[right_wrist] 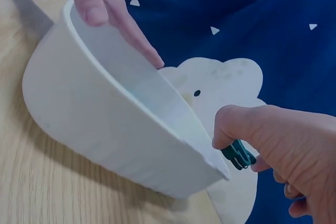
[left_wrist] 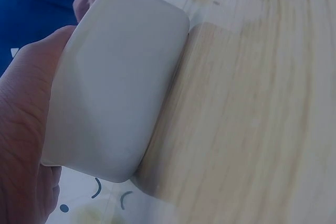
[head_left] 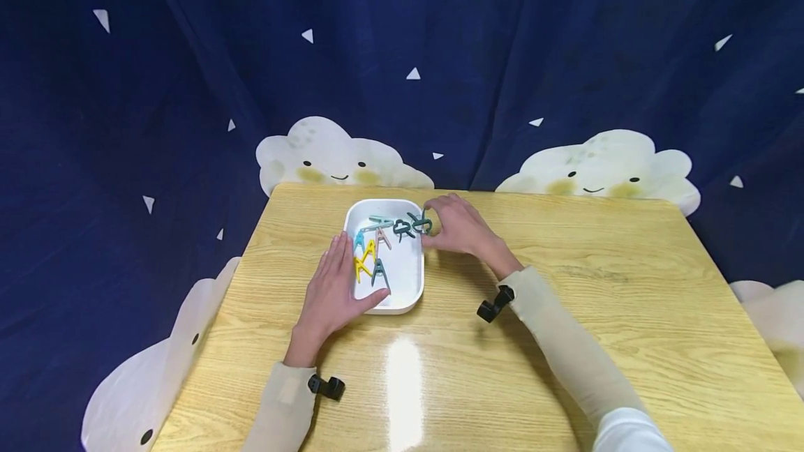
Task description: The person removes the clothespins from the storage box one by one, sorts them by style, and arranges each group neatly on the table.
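A white plastic box (head_left: 411, 304) holds several small clothespins. My left hand (head_left: 333, 284) rests on its left rim with fingers straight, the thumb reaching over the near corner. Above the box's right rim, my right hand (head_left: 461, 225) pinches a dark green clip (right_wrist: 239, 155) between thumb and finger. Just left of it in the head view is a second dark green clip (head_left: 402, 229). Inside the box are a pale teal clothespin (head_left: 379, 222), a pink clothespin (head_left: 382, 237), a light blue clothespin (head_left: 359, 239), two yellow clothespins (head_left: 369, 251) and a grey-green clothespin (head_left: 380, 271).
The box stands on a light wooden table (head_left: 597, 284), towards its far edge. Behind the table hangs a dark blue curtain (head_left: 377, 33) printed with white triangles and smiling clouds. Each wrist carries a small black camera mount (head_left: 496, 304).
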Demonstrator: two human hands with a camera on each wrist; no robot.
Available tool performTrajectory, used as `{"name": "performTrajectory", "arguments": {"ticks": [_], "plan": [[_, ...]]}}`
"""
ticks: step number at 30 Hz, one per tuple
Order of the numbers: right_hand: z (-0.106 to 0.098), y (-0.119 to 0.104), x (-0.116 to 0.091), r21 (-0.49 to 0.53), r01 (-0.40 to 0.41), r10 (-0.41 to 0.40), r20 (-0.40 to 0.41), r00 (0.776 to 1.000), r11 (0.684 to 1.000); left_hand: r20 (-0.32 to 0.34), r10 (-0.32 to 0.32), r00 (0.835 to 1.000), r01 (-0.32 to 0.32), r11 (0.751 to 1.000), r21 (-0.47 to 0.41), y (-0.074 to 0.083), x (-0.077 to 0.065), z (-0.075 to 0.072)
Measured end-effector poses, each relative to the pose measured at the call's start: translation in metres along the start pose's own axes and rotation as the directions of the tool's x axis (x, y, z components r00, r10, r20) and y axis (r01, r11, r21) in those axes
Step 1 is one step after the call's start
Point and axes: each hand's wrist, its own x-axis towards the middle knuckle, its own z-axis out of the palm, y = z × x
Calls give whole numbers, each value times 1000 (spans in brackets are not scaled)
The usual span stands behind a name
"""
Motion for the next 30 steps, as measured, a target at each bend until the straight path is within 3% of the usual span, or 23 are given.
{"name": "performTrajectory", "arguments": {"ticks": [23,30], "plan": [[-5,56,-15,-41,-40,38,-58,998,998,-2,2,1000,-2,1000,4,-2,0,1],[-9,68,-19,-22,-88,87,-60,994,996,-5,-2,1000,2,1000,-12,0,-1,0]]}}
